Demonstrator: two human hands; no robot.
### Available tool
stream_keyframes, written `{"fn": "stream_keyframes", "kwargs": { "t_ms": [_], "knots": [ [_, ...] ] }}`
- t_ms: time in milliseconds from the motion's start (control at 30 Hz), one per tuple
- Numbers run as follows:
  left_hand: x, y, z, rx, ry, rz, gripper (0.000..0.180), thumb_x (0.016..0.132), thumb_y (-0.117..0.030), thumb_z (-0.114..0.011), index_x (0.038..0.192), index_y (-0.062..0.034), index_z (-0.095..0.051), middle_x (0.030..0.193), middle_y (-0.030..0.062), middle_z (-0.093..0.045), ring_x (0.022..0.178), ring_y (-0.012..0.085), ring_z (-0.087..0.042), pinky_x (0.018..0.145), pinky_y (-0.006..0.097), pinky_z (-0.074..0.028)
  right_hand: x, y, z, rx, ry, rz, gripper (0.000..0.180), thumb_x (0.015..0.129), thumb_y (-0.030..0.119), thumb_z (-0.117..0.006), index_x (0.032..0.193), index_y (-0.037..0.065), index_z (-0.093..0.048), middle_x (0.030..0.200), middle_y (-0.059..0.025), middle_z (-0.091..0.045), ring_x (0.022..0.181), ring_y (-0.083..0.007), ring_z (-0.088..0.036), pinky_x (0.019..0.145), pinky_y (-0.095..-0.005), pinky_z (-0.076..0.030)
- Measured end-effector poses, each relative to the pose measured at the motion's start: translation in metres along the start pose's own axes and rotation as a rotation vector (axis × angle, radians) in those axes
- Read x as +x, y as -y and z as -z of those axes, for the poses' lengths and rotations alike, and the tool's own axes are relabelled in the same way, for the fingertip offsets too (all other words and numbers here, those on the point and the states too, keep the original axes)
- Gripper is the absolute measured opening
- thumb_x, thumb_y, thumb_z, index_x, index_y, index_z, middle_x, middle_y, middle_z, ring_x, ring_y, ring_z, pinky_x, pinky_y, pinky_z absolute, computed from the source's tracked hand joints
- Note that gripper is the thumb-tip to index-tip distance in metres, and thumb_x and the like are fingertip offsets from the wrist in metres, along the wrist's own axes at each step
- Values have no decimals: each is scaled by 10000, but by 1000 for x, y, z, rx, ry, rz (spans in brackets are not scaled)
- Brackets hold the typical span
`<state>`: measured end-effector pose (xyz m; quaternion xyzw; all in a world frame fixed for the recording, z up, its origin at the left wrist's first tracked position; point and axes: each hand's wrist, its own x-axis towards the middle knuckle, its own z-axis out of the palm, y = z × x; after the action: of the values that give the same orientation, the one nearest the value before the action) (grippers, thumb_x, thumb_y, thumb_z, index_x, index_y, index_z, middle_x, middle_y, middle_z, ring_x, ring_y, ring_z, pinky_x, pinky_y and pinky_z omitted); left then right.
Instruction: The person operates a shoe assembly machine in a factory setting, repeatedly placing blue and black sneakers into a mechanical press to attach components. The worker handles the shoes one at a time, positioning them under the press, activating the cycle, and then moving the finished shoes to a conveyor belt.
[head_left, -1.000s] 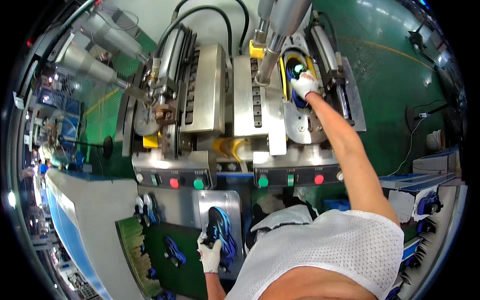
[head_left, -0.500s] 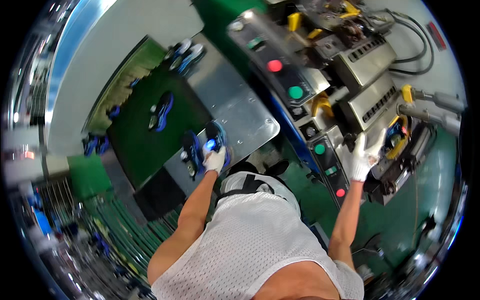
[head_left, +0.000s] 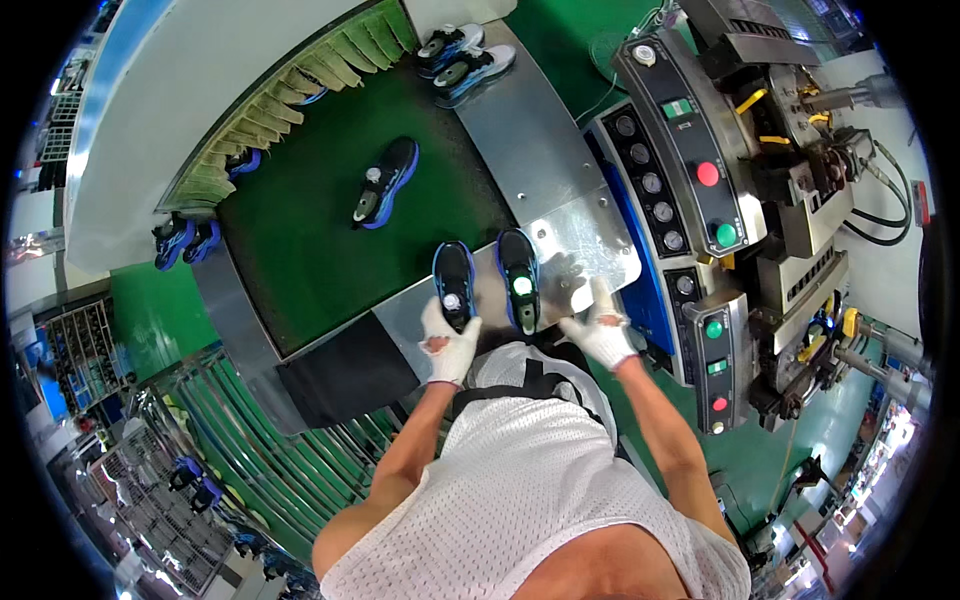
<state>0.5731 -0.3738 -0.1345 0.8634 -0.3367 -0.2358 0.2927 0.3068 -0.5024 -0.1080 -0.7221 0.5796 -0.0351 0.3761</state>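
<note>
Two black sneakers with blue soles stand side by side on the metal ledge in front of me. My left hand (head_left: 449, 341), in a white glove, straddles the heel of the left sneaker (head_left: 455, 278), fingers on one side and thumb on the other. Close to the heel of the right sneaker (head_left: 518, 262) is my right hand (head_left: 603, 331), also gloved, fingers spread and holding nothing. Its thumb points at that shoe, apparently without touching it. A pale round disc shows in each shoe's opening; the right one shines brightly.
Another black-and-blue sneaker (head_left: 388, 183) lies on the green conveyor belt (head_left: 320, 230), before a fringed curtain (head_left: 250, 125). A pair of grey shoes (head_left: 474, 72) rests on the far ledge. At right stands a machine (head_left: 700, 190) with coloured buttons. A black mat (head_left: 345, 372) covers the near-left ledge.
My right hand has come left from the machine to beside the sneakers. My left hand has shifted from the right sneaker to the left one's heel. The view has turned.
</note>
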Motion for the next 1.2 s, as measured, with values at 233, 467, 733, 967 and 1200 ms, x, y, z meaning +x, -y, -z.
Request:
{"fn": "stream_keyframes", "kwargs": {
  "t_ms": [233,467,733,967,1200],
  "knots": [
    [43,9,-13,-125,179,222,753,732,-231,-838,1347,-15,-462,1230,207,-605,1123,338,-620,975,446,-477,53,59,-140,223,-240,-113,819,745,297,-810,1403,-8,-431,1310,-297,-575,1236,-450,-558,1054,-465,-450],
    [87,-79,-18,-15,525,17,901,748,-330,-857,1430,34,-393,1262,227,-620,1152,349,-614,990,433,-483,13,52,-27,663,-257,-604,828,692,523,-846,1210,-74,-598,1028,-189,-702,857,-248,-698,780,-383,-561],
    [-64,-202,-69,259,1016,-582,889,768,-255,-854,1459,51,-385,1402,235,-529,1288,361,-526,1106,437,-394,-205,18,24,1140,-744,-1134,731,713,448,-854,1231,-29,-653,1082,-161,-716,997,-197,-679,871,-355,-548],
    [-263,-248,-90,60,1822,-994,724,788,-134,-822,1385,-6,-434,1309,145,-581,1164,229,-579,1022,364,-451,-398,20,-19,1433,-1908,-822,468,793,242,-836,1162,12,-665,951,-10,-658,806,-106,-589,725,-305,-518],
    [-532,-260,-88,46,2379,-1169,674,813,-126,-784,1374,18,-440,1228,135,-625,1106,207,-609,991,353,-481,-591,25,-86,882,-2484,-1597,699,755,354,-867,1254,-55,-598,1135,-130,-696,1000,-243,-655,907,-386,-516]
  ]
}}
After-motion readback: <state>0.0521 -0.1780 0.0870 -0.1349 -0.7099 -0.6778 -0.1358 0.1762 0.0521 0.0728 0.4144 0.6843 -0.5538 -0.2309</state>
